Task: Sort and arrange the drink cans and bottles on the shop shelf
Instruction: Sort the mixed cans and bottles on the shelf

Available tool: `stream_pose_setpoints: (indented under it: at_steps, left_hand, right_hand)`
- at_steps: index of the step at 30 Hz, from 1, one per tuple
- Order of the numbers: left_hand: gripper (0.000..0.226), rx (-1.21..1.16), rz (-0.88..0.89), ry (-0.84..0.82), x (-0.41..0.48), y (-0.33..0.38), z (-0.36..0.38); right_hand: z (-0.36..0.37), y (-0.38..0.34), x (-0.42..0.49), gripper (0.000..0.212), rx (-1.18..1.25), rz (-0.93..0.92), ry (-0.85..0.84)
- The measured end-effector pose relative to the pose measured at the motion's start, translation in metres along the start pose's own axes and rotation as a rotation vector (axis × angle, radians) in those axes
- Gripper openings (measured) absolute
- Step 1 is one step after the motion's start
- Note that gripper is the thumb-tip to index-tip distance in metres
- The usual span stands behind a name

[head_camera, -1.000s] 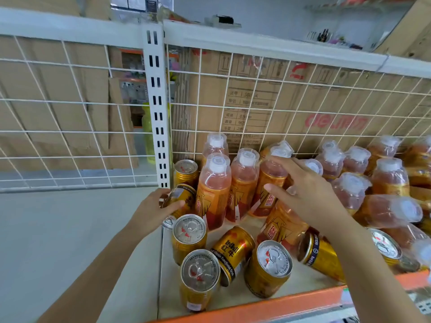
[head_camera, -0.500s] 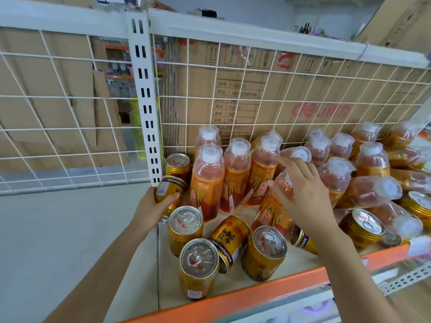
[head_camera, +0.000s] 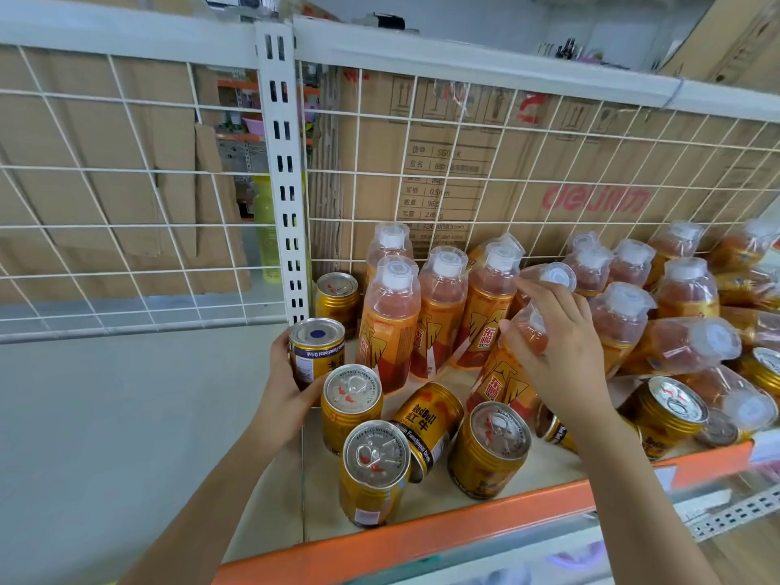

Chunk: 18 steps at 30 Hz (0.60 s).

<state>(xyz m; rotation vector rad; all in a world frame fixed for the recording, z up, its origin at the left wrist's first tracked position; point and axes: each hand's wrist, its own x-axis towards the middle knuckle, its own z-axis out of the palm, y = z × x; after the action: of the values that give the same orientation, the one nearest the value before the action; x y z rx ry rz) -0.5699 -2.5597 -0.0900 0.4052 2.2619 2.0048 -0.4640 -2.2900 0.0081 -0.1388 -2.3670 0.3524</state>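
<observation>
Here, a beige shelf board with an orange front edge (head_camera: 439, 496) carries gold cans and orange bottles, backed by a white wire grid panel (head_camera: 422, 133) and a white slotted metal post (head_camera: 282, 162), with brown cardboard boxes (head_camera: 591, 171) behind the grid. The left hand (head_camera: 287, 390) wraps its fingers around a gold drink can with a dark label band (head_camera: 317, 352) at the shelf's left edge, just below the post. The can's long axis is near vertical, and a plain end with no pull tab faces up. Three upright gold pull-tab cans (head_camera: 352, 403) crowd close beside it, and one gold can lying on its side (head_camera: 426, 424) is wedged among them. The right hand (head_camera: 557, 356) curls over the shoulder of a leaning orange plastic bottle with a clear overcap (head_camera: 502, 382), whose axis tilts up and to the right. Upright orange bottles (head_camera: 390, 323) stand behind it; toppled orange bottles (head_camera: 683, 344) lie heaped to its right.
</observation>
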Motion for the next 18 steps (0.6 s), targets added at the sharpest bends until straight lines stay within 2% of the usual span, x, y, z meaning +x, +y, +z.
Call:
stream_pose_setpoints:
  at_steps: [6,11,14,16,18]
  left_hand:
    - [0.063,-0.001,0.051,0.013,0.004,-0.001,0.002]
    - [0.05,-0.195,0.056,0.138,0.004,0.01,-0.008]
    - [0.054,-0.214,0.114,0.164,0.004,0.027,-0.022]
    - [0.064,-0.19,0.174,0.143,0.002,0.041,-0.032]
    - [0.072,-0.122,0.251,0.096,0.0,0.056,-0.041]
  right_hand:
    - [0.0,-0.002,0.001,0.043,-0.003,0.046,-0.016]
    - [-0.003,-0.005,0.001,0.045,-0.039,0.041,-0.022]
    - [-0.01,-0.023,0.003,0.046,-0.016,-0.094,0.027]
    - [-0.011,-0.047,0.005,0.042,0.128,-0.12,-0.002]
    - [-0.007,-0.072,0.005,0.041,0.342,-0.087,-0.099]
